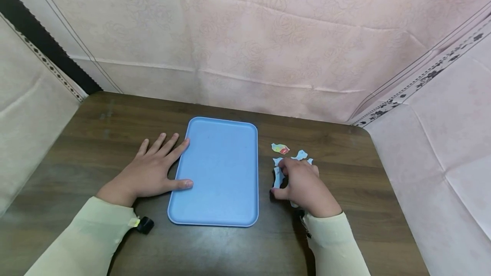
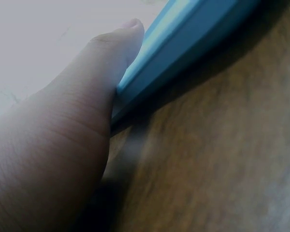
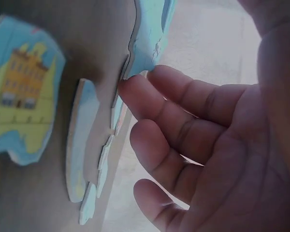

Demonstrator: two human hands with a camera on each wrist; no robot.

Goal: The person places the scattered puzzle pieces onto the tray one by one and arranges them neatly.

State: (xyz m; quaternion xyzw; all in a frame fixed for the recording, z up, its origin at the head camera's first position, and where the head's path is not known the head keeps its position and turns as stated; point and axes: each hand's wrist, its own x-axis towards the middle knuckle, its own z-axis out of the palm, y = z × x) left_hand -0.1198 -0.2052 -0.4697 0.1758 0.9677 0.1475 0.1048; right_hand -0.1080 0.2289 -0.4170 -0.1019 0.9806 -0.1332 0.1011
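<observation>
My left hand (image 1: 151, 176) is spread wide at the left side of the one blue tray (image 1: 218, 173), index fingertip touching the rim at its far left, thumb lying over the left edge farther near; the other fingers reach over the bench (image 1: 184, 250). It grips nothing. My right hand (image 1: 307, 184) is right of the tray, its fingers bent over a cluster of puzzle pieces, with the thumb apart from them. Between thumb and index finger is a long pale-blue piece (image 1: 278, 179); fingertips reach its edge, but I cannot tell whether I am pinching it.

I count at least six pieces from above, all right of the tray: that long one; one yellow-and-red piece (image 1: 280, 148) at the far left of the cluster; a wavy light-blue piece (image 1: 300, 155) right of it; two small blue bits, one left and one right of my fingers; and one partly hidden on the near side of my palm. The right wrist view shows one piece with an orange building (image 3: 26, 92) printed on it. My hand hides some, so the full count is uncertain.
</observation>
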